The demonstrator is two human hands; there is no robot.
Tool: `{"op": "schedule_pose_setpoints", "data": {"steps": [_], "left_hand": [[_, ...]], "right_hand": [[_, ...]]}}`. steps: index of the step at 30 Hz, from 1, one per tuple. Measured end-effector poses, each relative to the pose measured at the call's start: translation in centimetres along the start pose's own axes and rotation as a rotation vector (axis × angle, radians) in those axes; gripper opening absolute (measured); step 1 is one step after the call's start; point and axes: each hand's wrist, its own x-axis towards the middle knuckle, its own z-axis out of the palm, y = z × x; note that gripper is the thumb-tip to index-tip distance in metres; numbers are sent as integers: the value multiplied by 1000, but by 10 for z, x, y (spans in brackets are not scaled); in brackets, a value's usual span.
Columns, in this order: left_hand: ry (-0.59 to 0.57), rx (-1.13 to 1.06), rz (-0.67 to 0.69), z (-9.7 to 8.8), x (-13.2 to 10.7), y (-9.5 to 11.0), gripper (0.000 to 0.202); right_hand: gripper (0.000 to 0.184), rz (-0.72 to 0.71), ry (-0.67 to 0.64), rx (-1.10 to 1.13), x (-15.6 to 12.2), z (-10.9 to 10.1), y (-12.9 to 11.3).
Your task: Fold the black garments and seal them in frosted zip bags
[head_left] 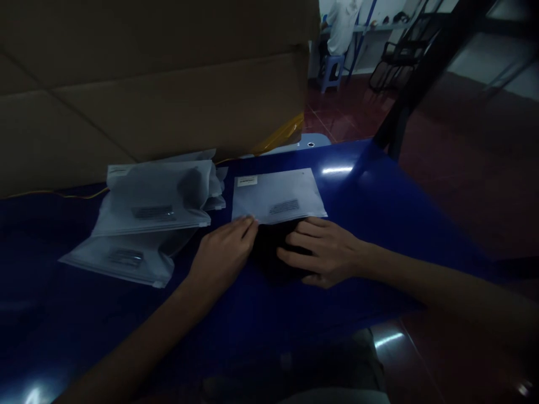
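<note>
A frosted plastic zip bag [269, 193] lies flat on the blue table, a small label at its upper left and dark print near its lower edge. My left hand [227, 247] pinches the bag's near edge at its left corner. Below that edge is a black, soft-looking item [267, 252], probably folded cloth; its far end meets the bag's opening, and whether part of it is inside cannot be made out. Curled fingers of my right hand [322, 249] grip the black item's right side, with the index finger close to the bag's edge.
Several filled frosted zip bags [155, 196] are piled at the left. Behind them stands a large cardboard box [189, 101] with yellow tape [282, 134]. The blue table [370, 196] ends at the right. Farther off, a person [341, 25] sits on a blue stool [332, 70] near a black chair [400, 56].
</note>
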Motion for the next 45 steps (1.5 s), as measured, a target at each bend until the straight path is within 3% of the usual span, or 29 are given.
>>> {"op": "schedule_pose_setpoints", "data": {"steps": [5, 9, 15, 20, 22, 24, 30, 32, 35, 38, 40, 43, 45], "left_hand": [[-323, -160, -142, 7, 14, -11, 51], [-405, -212, -216, 20, 31, -25, 55], [-370, -316, -282, 33, 33, -31, 61], [-221, -401, -358, 4, 22, -16, 56], [-94, -578, -397, -8, 20, -9, 53], [-47, -720, -335, -13, 19, -3, 63], [-191, -742, -234, 4, 16, 9, 116], [-243, -759, -202, 6, 13, 7, 121], [-265, -740, -188, 4, 9, -1, 114], [-161, -609, -235, 3, 7, -7, 90], [-94, -530, -283, 5, 7, -8, 72], [-87, -531, -298, 7, 6, -6, 56], [-100, -544, -268, 8, 5, -4, 54]], "right_hand": [[57, 90, -20, 185, 0, -3, 3], [70, 173, -68, 431, -3, -1, 7], [58, 293, -15, 574, -9, 0, 15], [60, 348, -39, 696, -9, -4, 20], [52, 395, -11, 623, -9, -4, 19], [41, 480, 31, 597, -8, -4, 18], [32, 954, 184, 784, -6, -9, 22], [31, 1075, 222, 782, -8, -9, 28], [43, 1183, 153, 648, -14, -8, 36], [52, 1064, 99, 241, -15, -8, 36], [44, 912, 131, 29, -12, -9, 29], [27, 693, 174, 40, -4, -7, 12], [50, 583, 110, 134, 1, -4, 1]]}}
